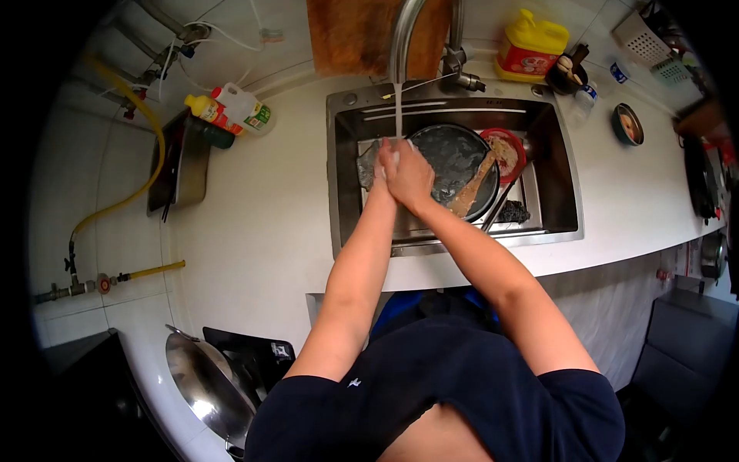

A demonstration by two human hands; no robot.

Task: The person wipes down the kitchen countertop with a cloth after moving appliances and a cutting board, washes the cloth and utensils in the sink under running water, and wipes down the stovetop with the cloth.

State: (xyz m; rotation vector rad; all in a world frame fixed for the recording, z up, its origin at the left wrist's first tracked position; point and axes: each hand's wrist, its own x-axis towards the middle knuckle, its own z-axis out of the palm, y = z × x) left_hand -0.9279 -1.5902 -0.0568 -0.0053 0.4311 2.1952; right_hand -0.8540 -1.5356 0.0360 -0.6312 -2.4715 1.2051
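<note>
Water runs from the curved faucet (406,38) onto my two hands, which are pressed together over the left part of the steel sink (339,219). My right hand (412,175) is closed over my left hand (382,163), whose fingers are mostly hidden. Something white shows between them; whether it is foam or an object I cannot make out. Just right of my hands sits a large dark round pan (446,165) with wet smears. A wooden spatula (471,189) lies slanting across its right side, by a red bowl (508,154) with pale food residue.
A dark scrubber (514,212) lies at the sink's lower right. Behind the sink stand a wooden board (346,38) and a yellow jug (531,46). Several bottles and a steel basin (188,177) are to the left. A small bowl (627,125) sits on the right counter.
</note>
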